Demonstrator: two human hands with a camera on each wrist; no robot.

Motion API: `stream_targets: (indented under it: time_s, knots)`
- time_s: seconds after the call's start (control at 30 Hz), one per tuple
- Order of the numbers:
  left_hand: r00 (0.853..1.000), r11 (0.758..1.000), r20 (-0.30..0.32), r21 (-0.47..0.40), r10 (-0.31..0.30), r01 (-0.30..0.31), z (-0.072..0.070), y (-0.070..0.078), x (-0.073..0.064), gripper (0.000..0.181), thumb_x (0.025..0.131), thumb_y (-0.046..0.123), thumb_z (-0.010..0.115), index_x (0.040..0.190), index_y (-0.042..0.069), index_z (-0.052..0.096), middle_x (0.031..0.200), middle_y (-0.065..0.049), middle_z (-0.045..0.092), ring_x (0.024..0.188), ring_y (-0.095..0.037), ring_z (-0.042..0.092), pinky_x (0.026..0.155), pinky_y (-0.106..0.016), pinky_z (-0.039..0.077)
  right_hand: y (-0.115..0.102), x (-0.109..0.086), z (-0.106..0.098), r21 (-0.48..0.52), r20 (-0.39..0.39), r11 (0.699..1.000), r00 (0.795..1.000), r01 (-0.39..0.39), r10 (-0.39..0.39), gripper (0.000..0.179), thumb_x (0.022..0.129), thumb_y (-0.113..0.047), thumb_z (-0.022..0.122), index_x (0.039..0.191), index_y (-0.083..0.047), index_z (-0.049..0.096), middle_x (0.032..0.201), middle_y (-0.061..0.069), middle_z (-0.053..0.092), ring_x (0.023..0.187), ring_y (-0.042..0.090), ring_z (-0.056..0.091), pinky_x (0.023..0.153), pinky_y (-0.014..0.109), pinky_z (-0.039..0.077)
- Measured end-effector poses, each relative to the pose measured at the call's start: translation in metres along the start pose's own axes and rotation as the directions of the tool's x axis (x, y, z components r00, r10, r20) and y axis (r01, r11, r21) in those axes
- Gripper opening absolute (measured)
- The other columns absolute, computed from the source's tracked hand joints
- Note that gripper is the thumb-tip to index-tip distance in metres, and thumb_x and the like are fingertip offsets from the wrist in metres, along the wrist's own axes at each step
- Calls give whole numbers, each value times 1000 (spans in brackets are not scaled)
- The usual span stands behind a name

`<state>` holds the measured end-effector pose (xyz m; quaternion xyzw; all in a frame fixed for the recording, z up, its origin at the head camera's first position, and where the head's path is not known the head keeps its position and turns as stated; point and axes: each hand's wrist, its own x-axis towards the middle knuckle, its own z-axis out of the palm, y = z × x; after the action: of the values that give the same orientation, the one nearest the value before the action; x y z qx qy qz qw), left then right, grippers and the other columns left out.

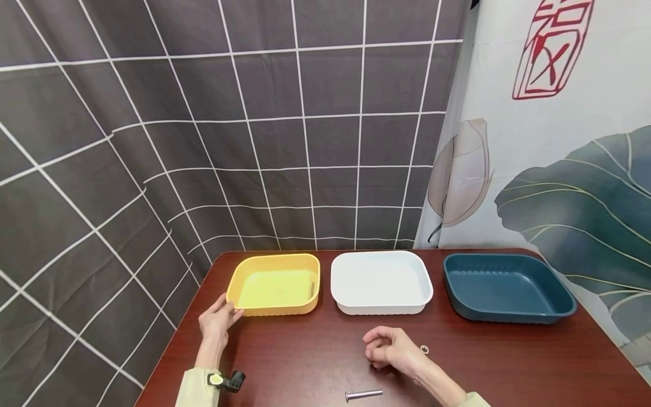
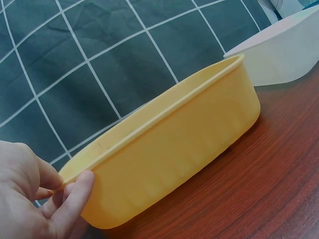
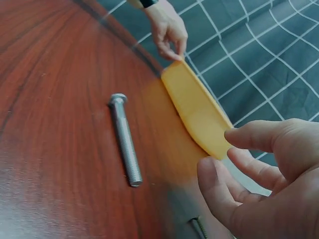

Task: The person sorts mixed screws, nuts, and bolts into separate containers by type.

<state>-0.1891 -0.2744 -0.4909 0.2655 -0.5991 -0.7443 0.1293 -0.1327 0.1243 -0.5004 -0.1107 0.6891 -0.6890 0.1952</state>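
L hand [image 1: 216, 322] is pinching the yellow tray [image 1: 274, 310]'s rim, R hand [image 1: 394, 350] is hovering w/ thumb & fingers apart, no visible load; 1 thin piece [image 1: 312, 290] is lying inside (prob. done), while 1 bolt [image 1: 363, 395], 1 nut [image 1: 424, 350] & 1 screw [image 3: 200, 228] are lying on the table [image 1: 285, 356], prob. remaining.

The yellow tray [image 1: 277, 311], its rim pinched, stands upright; a silver bolt [image 1: 364, 394] lies apart.

left tray [image 1: 277, 310]: perhaps screw [image 1: 312, 290] inside | bolt [image 1: 364, 394]: before middle tray [image 1: 381, 310]
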Motion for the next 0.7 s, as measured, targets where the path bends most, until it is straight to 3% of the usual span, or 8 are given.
stream_targets:
  time_s: [0.43, 0.7]
  knots:
    - [1000, 1000, 6, -25, -2, 3, 0, 1, 1, 53, 95, -7, 53, 147, -8, 40, 75, -3, 64, 57, -8, 66, 68, -25, 64, 12, -5, 16, -137, 44, 987, 996, 87, -82, 24, 70, 13, 61, 93, 17, 62, 78, 9, 63, 65, 11, 61, 52, 13, 50]
    - [1000, 1000, 9, -26, 6, -6, 1, 0, 1, 53, 95, -7, 53, 146, -9, 41, 76, -3, 64, 57, -8, 66, 68, -25, 64, 15, -5, 21, -283, 36, 953, 994, 107, -101, 17, 69, 11, 71, 84, 3, 67, 73, 3, 63, 58, 7, 57, 47, 13, 46]
